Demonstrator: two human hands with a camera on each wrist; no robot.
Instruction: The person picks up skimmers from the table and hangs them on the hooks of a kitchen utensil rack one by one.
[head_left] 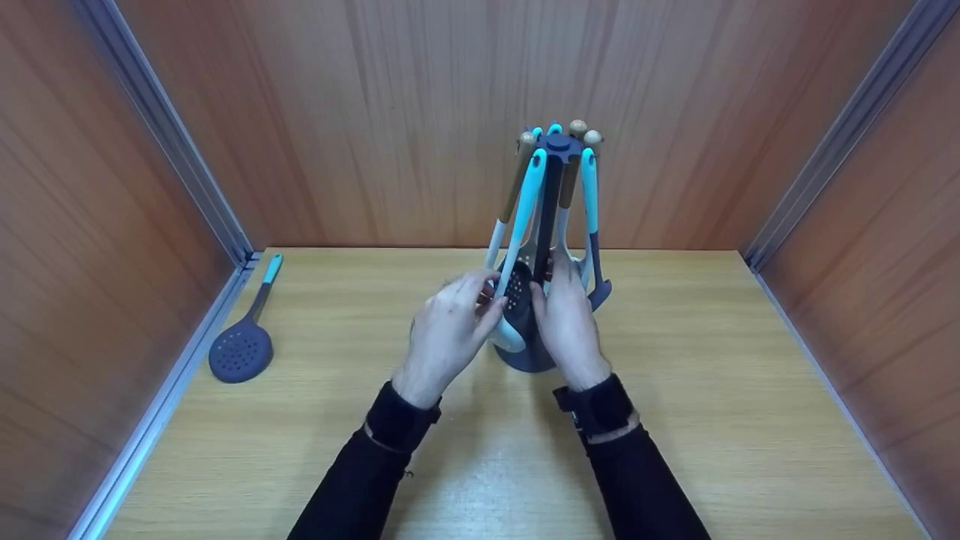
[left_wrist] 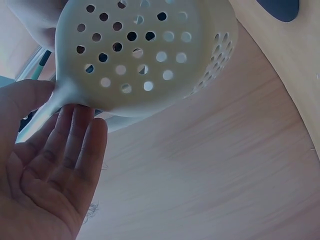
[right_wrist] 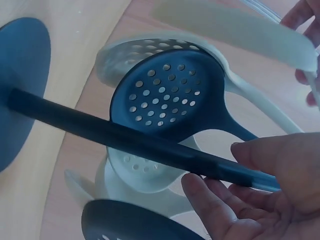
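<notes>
A light wooden tabletop [head_left: 720,390] lies under even, soft light and shows a pale sheen near its front edge. Reddish-brown wood-grain panels enclose it: a back wall [head_left: 390,120] and two side walls [head_left: 75,225], joined by grey metal corner strips [head_left: 187,161].

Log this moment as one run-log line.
left hand: touches pale perforated skimmer | right hand: at dark centre pole of grey utensil carousel | dark blue skimmer: lying on table, left
</notes>
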